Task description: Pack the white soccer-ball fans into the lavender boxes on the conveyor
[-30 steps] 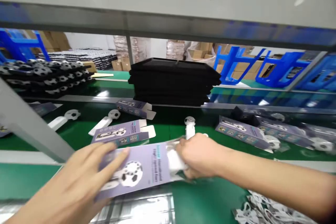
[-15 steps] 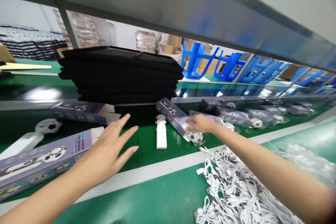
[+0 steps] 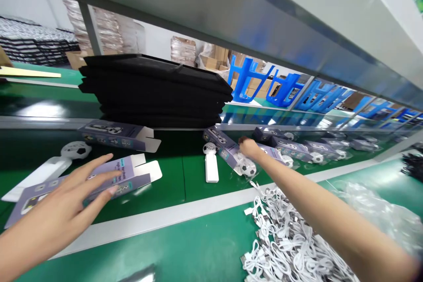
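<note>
— While the left hand (image 3: 62, 205) lies spread with its fingers loose, what is under it?

— A purple box (image 3: 95, 183), flat on the green belt (image 3: 172, 176). The fingertips rest on its top face and nothing is clasped. Its end flap stands open toward the middle of the belt, white inside, and the printed side shows a football-patterned ball and some small lettering too blurred to read.

— And the right hand (image 3: 249, 146)?

— Stretched far out across the belt, onto a second purple box (image 3: 224, 149) that lies slantwise. The fingers curl over the box's far end, but I cannot tell whether they are gripping it or only touching; the hand is small and partly turned away.

— What sits near that one?

— A football-patterned fan head (image 3: 247, 169) pokes out of its near end, wrapped in something clear. Just beside it, on the left, a white handheld fan (image 3: 210, 165) lies bare on the belt.

— Anything else cut off or unclear?

— A heap of white cables (image 3: 291, 242) runs out of the bottom edge. Another white fan (image 3: 49, 167) lies just behind the near box, its handle end partly covered by that box. More purple boxes (image 3: 307, 147) trail off to the right, shrinking into blur. Behind the belt stands a stack of black trays (image 3: 155, 90).
</note>
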The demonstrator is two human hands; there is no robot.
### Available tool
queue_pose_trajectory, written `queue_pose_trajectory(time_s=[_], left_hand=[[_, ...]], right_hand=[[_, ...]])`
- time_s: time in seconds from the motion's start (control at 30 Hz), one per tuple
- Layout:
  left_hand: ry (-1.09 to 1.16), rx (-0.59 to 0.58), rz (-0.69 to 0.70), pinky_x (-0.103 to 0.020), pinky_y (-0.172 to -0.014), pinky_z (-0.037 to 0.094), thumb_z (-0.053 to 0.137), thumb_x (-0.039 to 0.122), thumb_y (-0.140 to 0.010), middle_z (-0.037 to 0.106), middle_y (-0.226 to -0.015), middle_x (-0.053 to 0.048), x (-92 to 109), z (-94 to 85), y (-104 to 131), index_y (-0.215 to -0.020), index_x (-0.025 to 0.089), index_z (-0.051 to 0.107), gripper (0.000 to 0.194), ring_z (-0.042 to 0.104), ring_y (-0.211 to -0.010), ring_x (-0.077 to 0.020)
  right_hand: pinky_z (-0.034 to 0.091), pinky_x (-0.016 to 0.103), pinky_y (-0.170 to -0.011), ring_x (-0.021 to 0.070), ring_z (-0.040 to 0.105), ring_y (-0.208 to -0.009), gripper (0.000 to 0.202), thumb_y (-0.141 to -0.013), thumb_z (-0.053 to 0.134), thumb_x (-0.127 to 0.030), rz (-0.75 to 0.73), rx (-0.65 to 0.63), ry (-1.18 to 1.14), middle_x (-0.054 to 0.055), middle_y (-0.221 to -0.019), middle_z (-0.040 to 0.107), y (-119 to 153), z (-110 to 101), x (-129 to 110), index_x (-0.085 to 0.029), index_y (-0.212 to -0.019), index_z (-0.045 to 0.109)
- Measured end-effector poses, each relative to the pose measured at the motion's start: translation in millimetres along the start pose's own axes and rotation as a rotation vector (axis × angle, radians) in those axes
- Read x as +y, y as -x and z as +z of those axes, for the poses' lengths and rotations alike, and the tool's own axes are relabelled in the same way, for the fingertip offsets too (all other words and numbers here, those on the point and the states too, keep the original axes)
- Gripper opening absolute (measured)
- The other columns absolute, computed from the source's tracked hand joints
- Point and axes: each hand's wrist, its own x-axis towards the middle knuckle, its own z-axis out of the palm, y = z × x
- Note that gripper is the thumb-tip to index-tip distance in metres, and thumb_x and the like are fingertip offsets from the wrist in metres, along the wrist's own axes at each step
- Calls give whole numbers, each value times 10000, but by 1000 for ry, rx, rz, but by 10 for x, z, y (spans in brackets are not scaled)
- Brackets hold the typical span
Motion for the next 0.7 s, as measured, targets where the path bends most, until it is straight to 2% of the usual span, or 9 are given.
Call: queue_pose_trajectory(time_s=[0.03, 0.1, 0.2, 0.23, 0.3, 0.37, 0.43, 0.53, 0.7], left_hand=[[0, 3, -12, -474, -1087, 424, 329, 533, -949, 255, -1553, 154, -292, 30, 61, -1295, 472, 451, 372, 436, -1342, -218], [-1, 15, -18, -452, -1093, 411, 319, 530, -951, 279, -1544, 141, -1314, 142, 253, -1296, 448, 467, 384, 413, -1355, -210], [-69, 12, 36, -470, -1137, 336, 338, 583, -918, 270, -1561, 19, -3316, 354, 582, -1364, 336, 476, 528, 333, -1402, -267], [-106, -26, 40, -488, -1139, 316, 361, 620, -894, 255, -1565, -51, -3849, 407, 656, -1409, 279, 453, 625, 307, -1411, -309], [-169, -174, 4, -518, -1114, 313, 411, 686, -845, 254, -1550, -161, -4460, 472, 713, -1493, 197, 353, 814, 296, -1398, -381], [-190, -321, -40, -514, -1071, 343, 431, 694, -836, 320, -1512, -187, -4521, 495, 675, -1536, 185, 252, 884, 365, -1339, -390], [-191, -375, -44, -503, -1015, 377, 427, 681, -838, 422, -1442, -166, -4317, 500, 615, -1541, 195, 236, 876, 447, -1242, -367], [-183, -352, -26, -490, -927, 409, 408, 697, -831, 508, -1344, -148, -4079, 518, 602, -1530, 198, 276, 869, 499, -1127, -351], [-153, -255, 40, -454, -913, 415, 380, 719, -841, 536, -1344, -96, -4155, 640, 675, -1510, 238, 331, 826, 518, -1119, -317]], right_hand=[[468, 312, -877, 302, 628, -1036, 313, -884, 415, -42, 24, 10, -3, 257, -1137, 621, -41, -18, -186, 5, -1076, 657], [469, 301, -856, 288, 633, -1021, 325, -911, 376, -46, 85, 43, -26, 252, -1132, 624, -134, -41, -1004, 6, -1083, 647], [479, 279, -766, 235, 649, -923, 408, -1011, 260, -167, 125, 90, -132, 175, -1024, 668, -146, 30, -3040, -63, -1060, 652], [482, 273, -712, 213, 650, -845, 445, -1035, 249, -254, 62, 35, -274, 133, -945, 679, -68, 91, -3722, -99, -1016, 666], [473, 265, -601, 177, 619, -676, 466, -1018, 344, -459, -182, -212, -679, 52, -782, 666, 228, 250, -4782, -174, -901, 693], [467, 274, -534, 162, 587, -593, 385, -925, 505, -570, -408, -455, -938, 3, -732, 649, 614, 412, -5344, -250, -871, 713], [455, 278, -488, 155, 568, -547, 292, -847, 598, -596, -493, -558, -1004, -38, -702, 632, 918, 529, -5532, -330, -863, 718], [418, 266, -435, 150, 547, -492, 247, -772, 655, -609, -498, -593, -1043, -66, -634, 596, 1042, 586, -5501, -375, -825, 710], [360, 217, -382, 135, 493, -378, 312, -640, 656, -670, -437, -583, -1093, -114, -480, 500, 1060, 510, -5238, -358, -646, 666]])
